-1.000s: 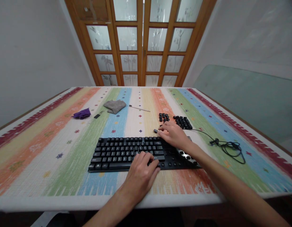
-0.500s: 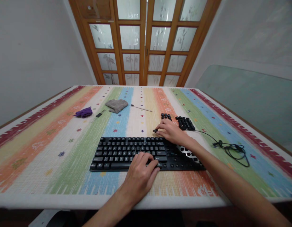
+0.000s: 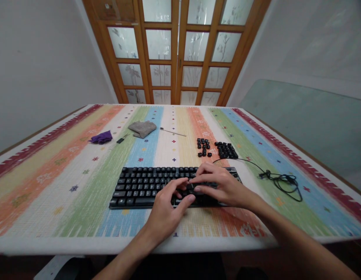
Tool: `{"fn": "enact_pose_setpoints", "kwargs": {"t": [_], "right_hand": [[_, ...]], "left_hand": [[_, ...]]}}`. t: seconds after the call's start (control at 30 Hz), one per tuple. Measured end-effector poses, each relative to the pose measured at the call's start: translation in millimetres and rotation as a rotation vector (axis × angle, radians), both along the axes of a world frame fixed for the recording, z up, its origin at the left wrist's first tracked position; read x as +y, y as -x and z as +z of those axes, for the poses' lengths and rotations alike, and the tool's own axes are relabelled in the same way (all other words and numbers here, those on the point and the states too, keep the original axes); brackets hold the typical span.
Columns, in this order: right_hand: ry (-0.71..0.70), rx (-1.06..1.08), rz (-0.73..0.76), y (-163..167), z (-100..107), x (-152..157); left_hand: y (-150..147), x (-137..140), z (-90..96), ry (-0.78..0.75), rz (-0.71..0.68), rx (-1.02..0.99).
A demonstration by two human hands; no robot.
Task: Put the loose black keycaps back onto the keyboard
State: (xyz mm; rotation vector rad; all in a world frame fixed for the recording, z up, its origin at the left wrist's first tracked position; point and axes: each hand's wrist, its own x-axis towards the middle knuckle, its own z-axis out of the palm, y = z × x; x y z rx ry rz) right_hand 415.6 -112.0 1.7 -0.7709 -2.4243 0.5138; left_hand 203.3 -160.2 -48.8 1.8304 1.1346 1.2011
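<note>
A black keyboard [image 3: 139, 191] lies near the table's front edge, most keys in place at its left and middle. Over its right half, my right hand [image 3: 222, 186] bends its thumb and index finger around a small black keycap [image 3: 191, 186], partly hidden by the fingers. My left hand [image 3: 168, 208] meets it from the left; its thumb and index finger are spread apart, fingertips at the keys. Both hands cover the keyboard's right-hand section. Behind it lie a small group of loose keycaps [image 3: 204, 147] and a denser cluster of keycaps [image 3: 227, 150].
The keyboard's cable [image 3: 285, 182] lies coiled on the right. Farther back are a grey cloth [image 3: 142, 129], a thin brush [image 3: 173, 132], a purple cloth [image 3: 101, 137] and a small black tool [image 3: 120, 140]. A striped cloth [image 3: 89, 194] covers the table.
My right hand has come back from the loose keycaps to the keyboard, beside my left hand. The small keycap at its fingertips has left its spot on the table. My left thumb and fingers have spread.
</note>
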Motion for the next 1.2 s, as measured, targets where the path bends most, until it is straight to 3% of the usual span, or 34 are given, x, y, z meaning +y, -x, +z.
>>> {"fn": "enact_pose_setpoints", "kwargs": {"t": [0.1,0.23,0.5,0.63,0.9,1.2], "right_hand": [[0.003,0.030,0.012,0,-4,-5],[0.011,0.050,0.000,-1,-8,-10],[0.070,0.079,0.008,-9,-4,-22],[0.009,0.060,0.023,-12,-13,-24],[-0.027,0.030,-0.051,-18,-31,-29],[-0.108,-0.084,-0.114,-18,-44,-41]], "left_hand": [[-2,-1,1.5,0.086,-0.073,-0.117],[-5,-2,2.0,0.057,-0.030,-0.159],[-9,-5,1.4,-0.181,0.026,0.050],[-13,-7,-5.1,-0.254,-0.002,0.099],[-14,-5,-12.7,-0.302,-0.093,0.201],[-10,-6,-11.7,-0.324,-0.094,0.311]]}}
